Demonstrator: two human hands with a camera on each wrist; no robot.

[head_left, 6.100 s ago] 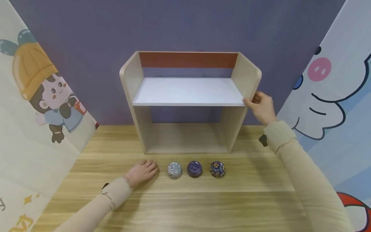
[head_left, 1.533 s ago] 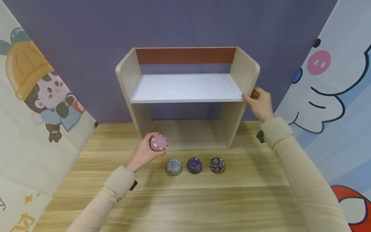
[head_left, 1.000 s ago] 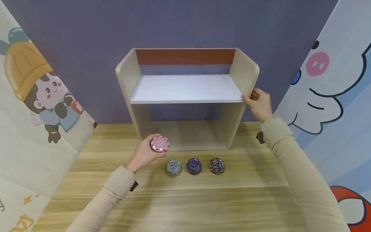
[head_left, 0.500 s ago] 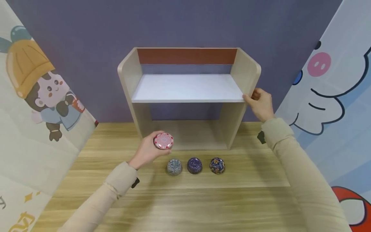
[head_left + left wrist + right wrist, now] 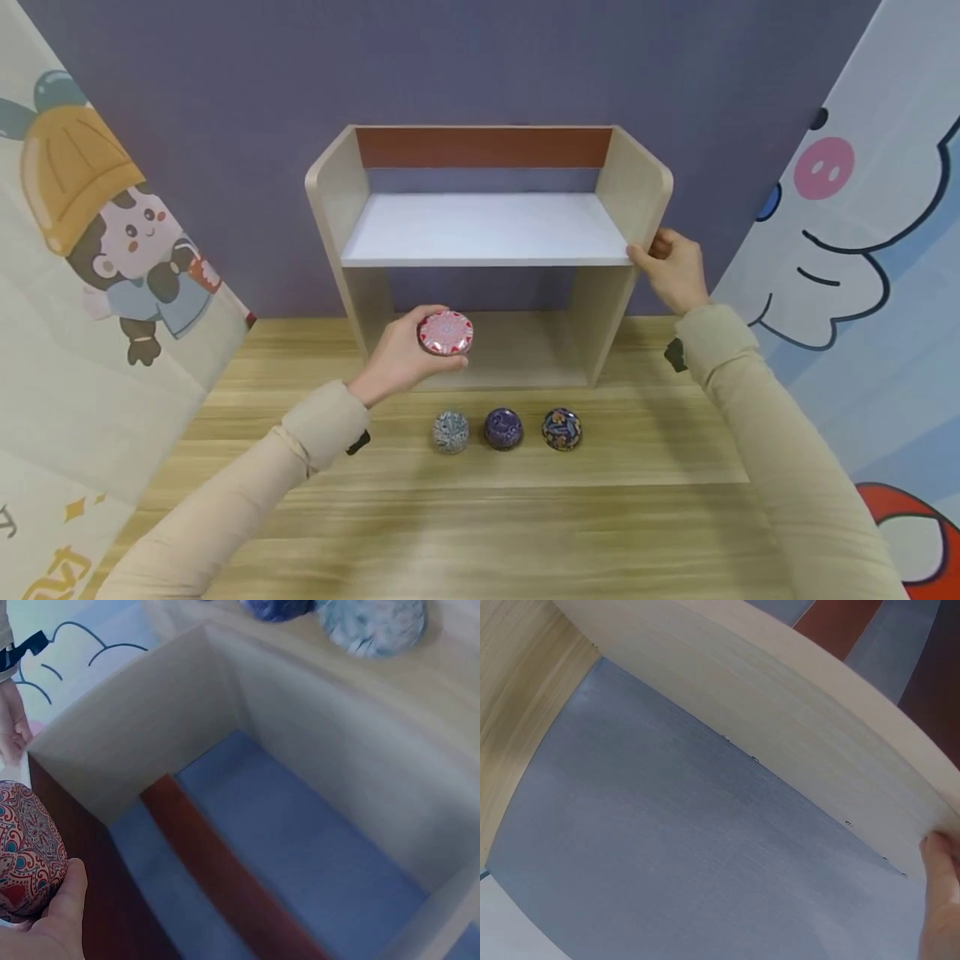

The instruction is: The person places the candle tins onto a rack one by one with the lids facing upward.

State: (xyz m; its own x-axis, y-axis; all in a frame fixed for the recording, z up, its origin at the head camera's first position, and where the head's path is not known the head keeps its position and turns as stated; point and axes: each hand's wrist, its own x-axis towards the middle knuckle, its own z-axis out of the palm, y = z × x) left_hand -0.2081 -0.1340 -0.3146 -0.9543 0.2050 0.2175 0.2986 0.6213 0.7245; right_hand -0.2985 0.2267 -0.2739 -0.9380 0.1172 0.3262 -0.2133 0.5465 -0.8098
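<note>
My left hand (image 5: 401,357) holds a small round tin (image 5: 446,332) between thumb and fingers, raised in front of the shelf's lower opening. Its lid is pink with a red edge; in the left wrist view the tin's (image 5: 28,851) red, swirling side pattern shows beside my thumb (image 5: 69,900). With my right hand (image 5: 677,268) I grip the right side panel (image 5: 637,187) of a small two-level shelf, thumb at the front edge near the white board (image 5: 483,229). The right wrist view shows fingers (image 5: 939,874) against the panel's outer face.
Three more round tins stand in a row before the shelf: a grey-white one (image 5: 451,432), a purple one (image 5: 503,429) and a dark blue floral one (image 5: 562,429). The wooden table (image 5: 480,533) meets a grey-blue back wall (image 5: 480,62). Cartoon-printed panels flank both sides.
Six seconds ago my left hand lay on the table beside the tins. It now holds the pink tin in the air and has moved up and right. My right hand keeps its grip.
</note>
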